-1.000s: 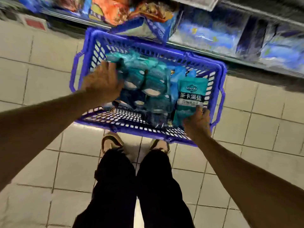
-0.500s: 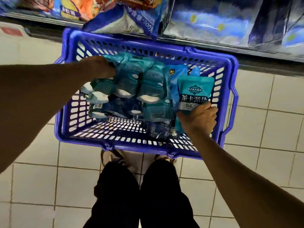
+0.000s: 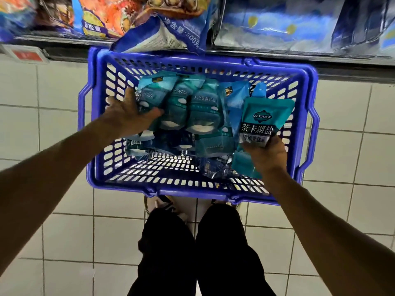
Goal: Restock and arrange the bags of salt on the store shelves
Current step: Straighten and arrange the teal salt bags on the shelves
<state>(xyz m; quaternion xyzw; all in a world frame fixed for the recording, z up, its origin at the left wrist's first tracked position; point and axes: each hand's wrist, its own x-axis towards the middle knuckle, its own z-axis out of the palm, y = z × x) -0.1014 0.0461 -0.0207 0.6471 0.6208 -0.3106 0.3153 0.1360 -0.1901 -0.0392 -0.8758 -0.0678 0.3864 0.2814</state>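
Blue plastic basket (image 3: 94,133) on the tiled floor (image 3: 64,242), its far rim just under the edge of the bottom shelf (image 3: 277,54). Person stands over it, dark trousers (image 3: 192,253) and shoe tips showing at the near rim.

Inside the basket: a row of teal salt bags (image 3: 192,107) leaning side by side toward the far wall, more bags lying flat beneath them. Near part of the basket floor is bare mesh.

Left hand (image 3: 130,116) reaches in at the left end of the row, fingers spread, thumb across the front of the end bag (image 3: 147,97); whether the fingers curl behind it cannot be told.

Right hand (image 3: 265,154) grips one salt bag (image 3: 263,118) by its bottom edge, holding it upright at the right side of the basket, label facing the camera.

On the shelf: large blue and orange packets, one blue packet (image 3: 162,33) overhanging the basket's far rim.
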